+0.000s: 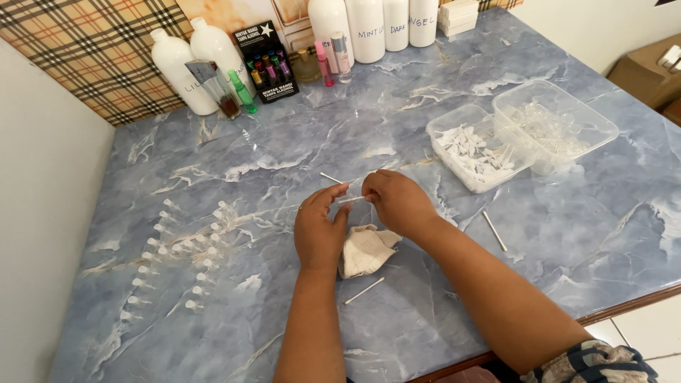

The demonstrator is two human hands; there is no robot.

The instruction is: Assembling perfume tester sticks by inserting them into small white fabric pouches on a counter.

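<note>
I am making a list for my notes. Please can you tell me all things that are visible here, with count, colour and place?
table: one, blue marbled, under everything
bottles: about six, white, far edge
box: one, black, with small coloured vials, far edge
small bottles: several, pink, green and clear, beside the box
tubs: two, clear, far right; one holds white parts, one clear parts
vials: many, clear, in rows at left
cloth: one, beige, below the hands
sticks: three loose, white, around the hands
left hand: holds a thin white tube
right hand: grip on the same tube
</note>
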